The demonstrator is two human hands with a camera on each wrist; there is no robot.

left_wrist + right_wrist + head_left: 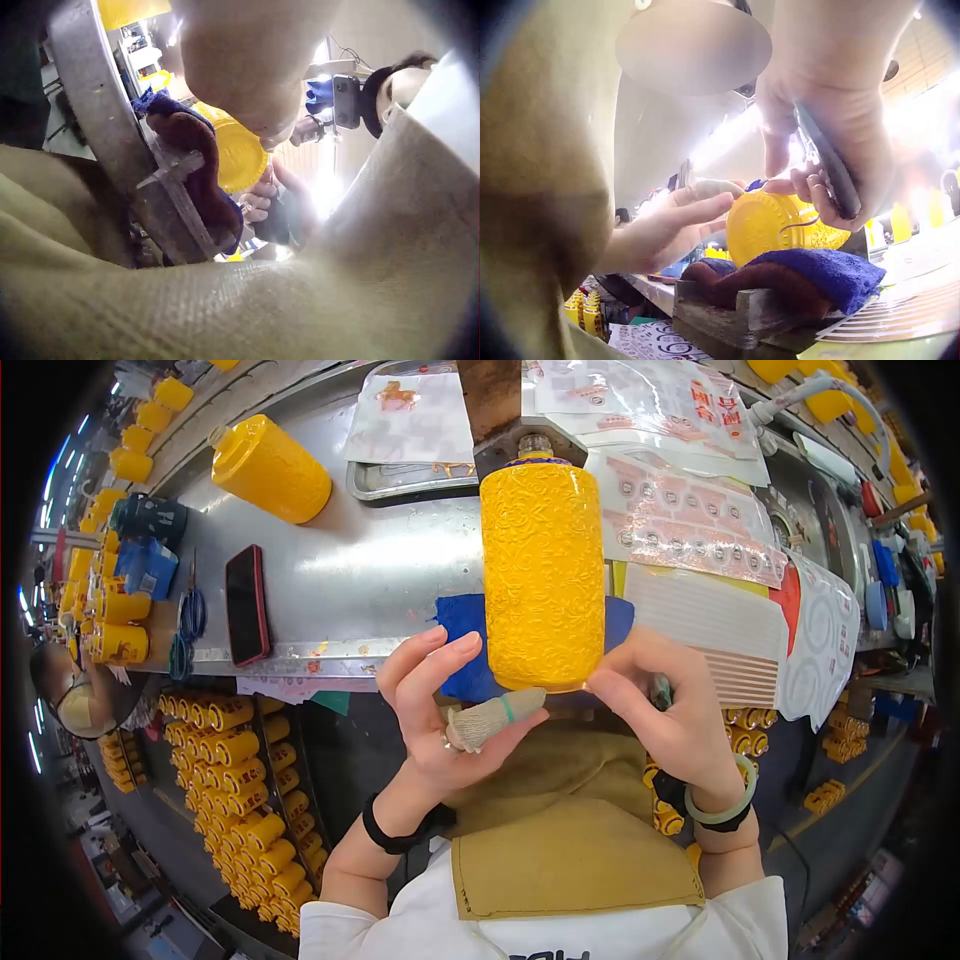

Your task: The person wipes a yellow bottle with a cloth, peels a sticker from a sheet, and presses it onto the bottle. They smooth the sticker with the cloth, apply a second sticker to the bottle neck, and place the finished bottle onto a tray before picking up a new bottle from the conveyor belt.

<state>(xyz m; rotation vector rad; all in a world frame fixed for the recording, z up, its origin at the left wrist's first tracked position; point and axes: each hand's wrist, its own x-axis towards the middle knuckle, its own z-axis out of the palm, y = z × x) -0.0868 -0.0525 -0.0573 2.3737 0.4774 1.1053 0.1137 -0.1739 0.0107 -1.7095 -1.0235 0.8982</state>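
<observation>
A yellow bottle (543,570) with an embossed surface lies over a blue cloth (462,622), its neck at a metal bracket (530,445) and its base facing the person. My left hand (440,710) has loosely extended fingers. A beige wrap (495,720) with a green band covers one digit, whose tip is right at the base rim. My right hand (675,705) has its thumb and index fingertips at the base's right edge. In the right wrist view, its other fingers curl round a slim dark tool (831,169) in the palm. A thin curved strip (801,223) shows beside the base.
Another yellow bottle (270,468) lies on the metal table (375,580). Left of centre are a phone (247,605) and blue-handled scissors (188,620). Printed decal sheets (690,510) cover the right side. Below, racks hold several yellow bottles (240,790). A wooden support (727,319) sits under the cloth.
</observation>
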